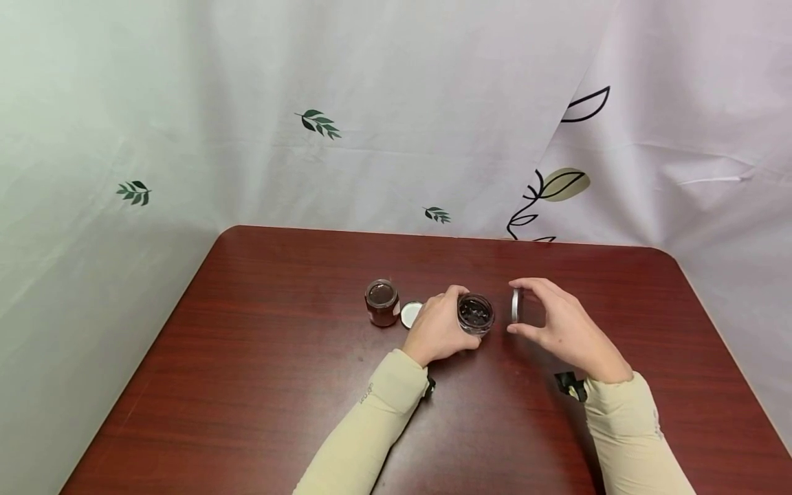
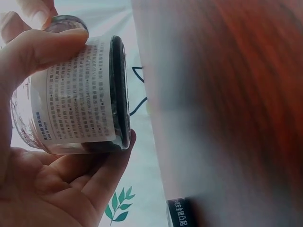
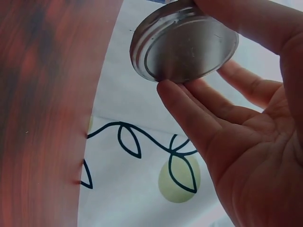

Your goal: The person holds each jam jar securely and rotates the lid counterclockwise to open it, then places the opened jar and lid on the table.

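Note:
My left hand (image 1: 441, 328) grips a glass jar (image 1: 484, 330) with fingers and thumb round its side. No lid covers the jar's mouth, and dark contents show inside. In the left wrist view a white label (image 2: 75, 94) with small print wraps the glass. To the right of the jar, my right hand (image 1: 566, 326) pinches a round metal lid (image 1: 515, 306) by its edge between thumb and fingers. The lid stands on edge, apart from the jar. Its silvery face (image 3: 189, 49) shows in the right wrist view.
Left of my left hand stands a second glass jar (image 1: 382, 306) with dark contents. Beside it a lid (image 1: 410, 314) lies white side up on the reddish-brown table (image 1: 278, 385). A pale leaf-patterned curtain (image 1: 383, 172) hangs behind the table.

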`<state>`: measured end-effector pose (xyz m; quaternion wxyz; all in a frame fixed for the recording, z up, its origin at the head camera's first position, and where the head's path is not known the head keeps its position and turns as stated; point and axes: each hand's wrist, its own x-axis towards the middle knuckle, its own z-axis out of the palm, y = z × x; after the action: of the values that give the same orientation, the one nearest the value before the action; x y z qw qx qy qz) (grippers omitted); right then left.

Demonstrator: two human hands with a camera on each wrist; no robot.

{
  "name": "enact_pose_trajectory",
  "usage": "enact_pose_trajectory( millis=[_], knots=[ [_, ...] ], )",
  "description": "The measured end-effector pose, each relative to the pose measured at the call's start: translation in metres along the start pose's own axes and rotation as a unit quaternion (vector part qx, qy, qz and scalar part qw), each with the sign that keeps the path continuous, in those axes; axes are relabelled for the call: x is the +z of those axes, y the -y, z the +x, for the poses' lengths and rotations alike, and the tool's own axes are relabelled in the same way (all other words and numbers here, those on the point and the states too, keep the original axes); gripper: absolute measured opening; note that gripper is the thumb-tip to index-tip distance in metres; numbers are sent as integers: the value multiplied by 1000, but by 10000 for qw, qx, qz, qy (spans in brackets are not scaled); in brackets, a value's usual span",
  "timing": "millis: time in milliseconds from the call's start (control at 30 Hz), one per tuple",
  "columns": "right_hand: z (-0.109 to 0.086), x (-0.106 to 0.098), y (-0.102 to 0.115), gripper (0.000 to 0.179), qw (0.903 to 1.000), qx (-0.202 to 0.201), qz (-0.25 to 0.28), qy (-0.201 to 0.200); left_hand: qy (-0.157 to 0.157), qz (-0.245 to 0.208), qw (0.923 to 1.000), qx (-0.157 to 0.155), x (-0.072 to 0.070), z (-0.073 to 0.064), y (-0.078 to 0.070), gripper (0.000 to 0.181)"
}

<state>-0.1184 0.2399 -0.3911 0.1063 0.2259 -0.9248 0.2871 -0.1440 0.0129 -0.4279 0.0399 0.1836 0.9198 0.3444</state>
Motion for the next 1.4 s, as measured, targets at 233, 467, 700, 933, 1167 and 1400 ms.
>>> enact_pose_trajectory(
  millis=[233,467,700,933,1167,1400],
  knots=[
    [-2,1,-4,64,9997,170,-33,178,-36,68,10000,31,1,2,-1,76],
    [-2,4,-8,65,9988,402,-4,291,-72,198,9998,-73,1,4,-2,78],
    [-3,8,-11,65,9981,479,131,367,-61,265,9996,-120,2,7,-2,79],
    [-4,10,-13,65,9974,551,215,410,-18,274,9996,-110,2,9,-3,78],
    [-4,11,-15,64,9966,630,281,450,45,356,9993,-72,2,11,-6,77],
    [-4,11,-15,63,9947,737,461,557,66,427,9990,-85,3,14,-6,76]
  ],
)
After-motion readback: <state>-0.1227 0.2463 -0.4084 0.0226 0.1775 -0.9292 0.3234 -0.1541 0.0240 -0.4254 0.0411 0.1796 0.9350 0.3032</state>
